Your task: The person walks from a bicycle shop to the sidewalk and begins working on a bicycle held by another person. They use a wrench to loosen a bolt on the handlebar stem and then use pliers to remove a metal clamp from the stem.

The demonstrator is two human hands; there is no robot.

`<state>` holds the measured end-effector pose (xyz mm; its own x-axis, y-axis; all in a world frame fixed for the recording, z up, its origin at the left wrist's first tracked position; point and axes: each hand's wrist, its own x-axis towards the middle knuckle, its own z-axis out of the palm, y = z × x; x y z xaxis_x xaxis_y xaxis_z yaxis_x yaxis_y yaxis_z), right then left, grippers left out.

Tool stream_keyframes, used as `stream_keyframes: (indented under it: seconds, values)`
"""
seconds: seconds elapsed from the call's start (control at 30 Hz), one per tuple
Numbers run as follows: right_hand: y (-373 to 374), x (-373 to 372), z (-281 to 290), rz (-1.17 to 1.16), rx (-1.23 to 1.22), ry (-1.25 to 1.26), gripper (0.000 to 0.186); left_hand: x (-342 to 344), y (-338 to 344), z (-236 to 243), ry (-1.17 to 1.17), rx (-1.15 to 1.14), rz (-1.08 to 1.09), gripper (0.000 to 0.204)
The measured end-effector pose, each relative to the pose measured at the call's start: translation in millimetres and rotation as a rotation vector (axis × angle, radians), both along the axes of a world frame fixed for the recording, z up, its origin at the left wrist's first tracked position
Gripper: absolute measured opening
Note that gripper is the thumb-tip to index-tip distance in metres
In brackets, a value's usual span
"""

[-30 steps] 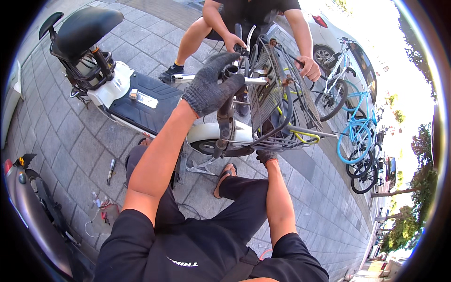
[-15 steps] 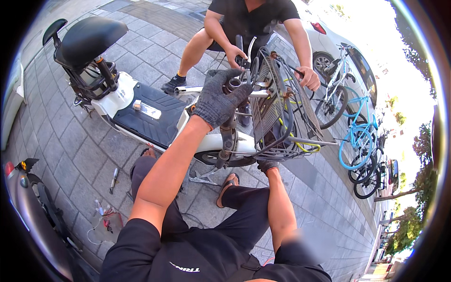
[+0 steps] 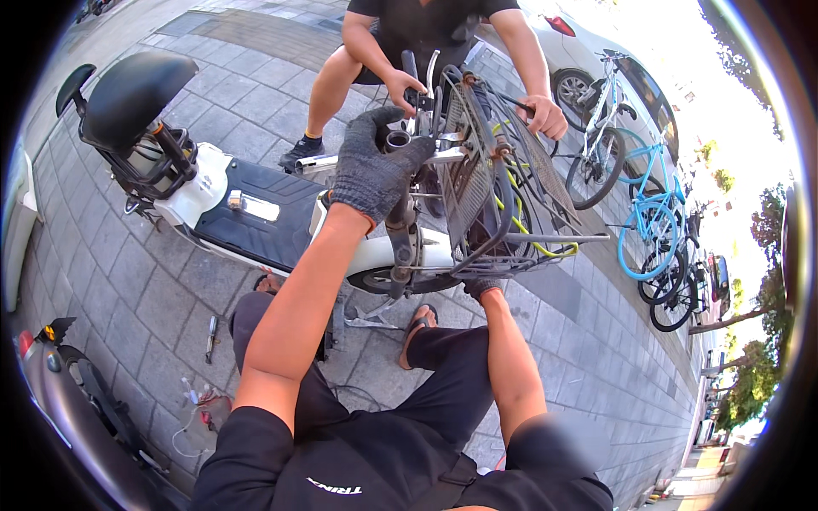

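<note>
My left hand [image 3: 375, 169], in a dark grey knit glove, is closed around the upright steering tube [image 3: 397, 140] of a white electric scooter [image 3: 375, 254]. The tube's round open top shows between thumb and forefinger. My right hand [image 3: 484, 287], gloved too, is at the underside of the dark wire basket [image 3: 470, 183]; its fingers are hidden there. Across from me, another person [image 3: 417, 34] has one hand [image 3: 407, 88] by the handlebar grip and brake lever, and the other hand [image 3: 544, 117] at the basket's far side.
A shiny metal part [image 3: 254, 206] lies on the black footboard [image 3: 256, 230]. On the paving are a slim metal tool [image 3: 211, 339] and loose wires [image 3: 204, 416]. A dark scooter [image 3: 64, 392] stands at lower left. Bicycles [image 3: 649, 221] and a white car [image 3: 554, 51] are at right.
The whole view has shifted, so the scooter sits a little further left. My left forefinger has lifted slightly away from the thumb over the tube top. My right hand stays under the basket.
</note>
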<state>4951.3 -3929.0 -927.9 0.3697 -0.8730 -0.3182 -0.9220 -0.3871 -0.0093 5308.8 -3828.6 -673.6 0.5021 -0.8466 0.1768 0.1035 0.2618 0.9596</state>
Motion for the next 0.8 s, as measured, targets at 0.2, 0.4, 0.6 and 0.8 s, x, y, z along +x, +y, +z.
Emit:
stream_keyframes:
  seconds: [0.2, 0.4, 0.6, 0.8]
  values:
    - [13, 16, 32, 0.093, -0.041, 0.214, 0.04, 17, 7, -9, -0.244, -0.244, -0.122, 0.051]
    - [11, 22, 40, -0.001, 0.051, 0.232, 0.052, 47, 19, -2, -0.416, -0.108, -0.209, 0.042]
    - [-6, -13, -16, 0.045, -0.002, 0.122, 0.042, 19, 11, 5, -0.231, 0.032, -0.021, 0.052]
    - [-16, -35, -36, -0.578, 0.321, -0.424, 0.03, 7, -9, -13, -0.313, -0.366, -0.006, 0.047]
